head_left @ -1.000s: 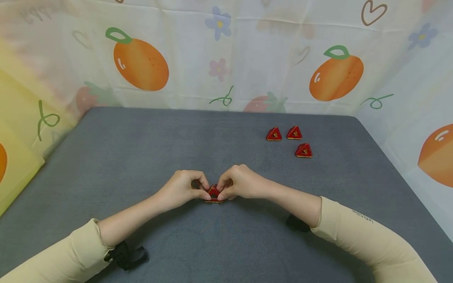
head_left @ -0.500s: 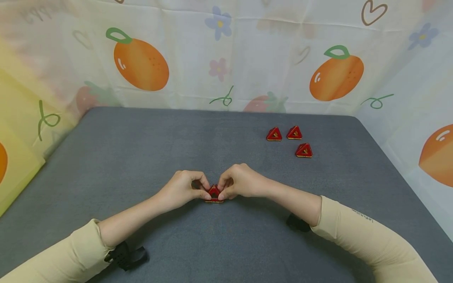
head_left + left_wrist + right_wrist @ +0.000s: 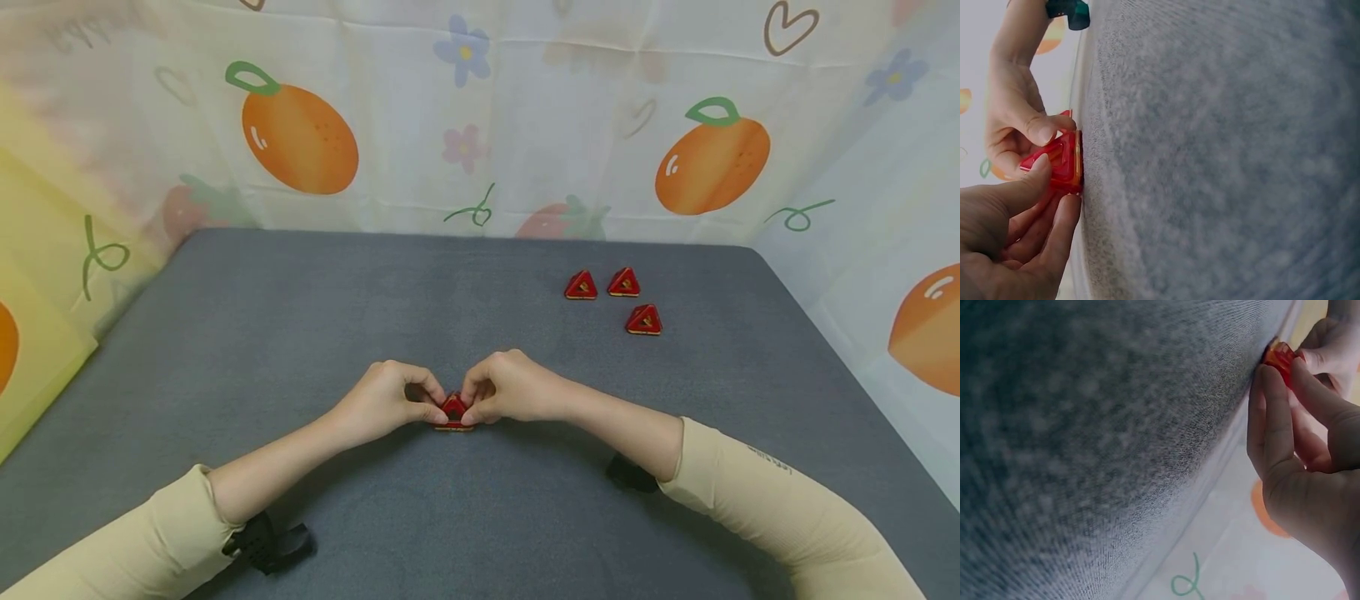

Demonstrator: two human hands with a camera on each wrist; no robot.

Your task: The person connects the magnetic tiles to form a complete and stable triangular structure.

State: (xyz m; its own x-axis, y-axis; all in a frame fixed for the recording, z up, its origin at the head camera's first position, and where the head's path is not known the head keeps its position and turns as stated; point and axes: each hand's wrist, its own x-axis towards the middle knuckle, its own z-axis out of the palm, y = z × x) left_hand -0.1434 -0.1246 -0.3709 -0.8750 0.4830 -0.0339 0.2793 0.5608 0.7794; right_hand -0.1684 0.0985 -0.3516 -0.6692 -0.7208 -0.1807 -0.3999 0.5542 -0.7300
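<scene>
A small red triangular pyramid piece [image 3: 453,407] with a gold lower edge sits on the grey table in the head view, between both hands. My left hand [image 3: 386,402] pinches its left side between thumb and fingers. From the other side my right hand [image 3: 517,387] pinches it the same way. In the left wrist view the red piece [image 3: 1067,164] looks translucent, with a raised triangle on its face and its base against the cloth. Fingers cover much of the piece [image 3: 1280,357] in the right wrist view.
Three similar red pyramid pieces [image 3: 581,285] [image 3: 624,282] [image 3: 644,319] stand apart at the back right of the grey table [image 3: 337,292]. A printed curtain [image 3: 405,125] hangs behind the table. Dark wrist straps [image 3: 266,542] show below the sleeves.
</scene>
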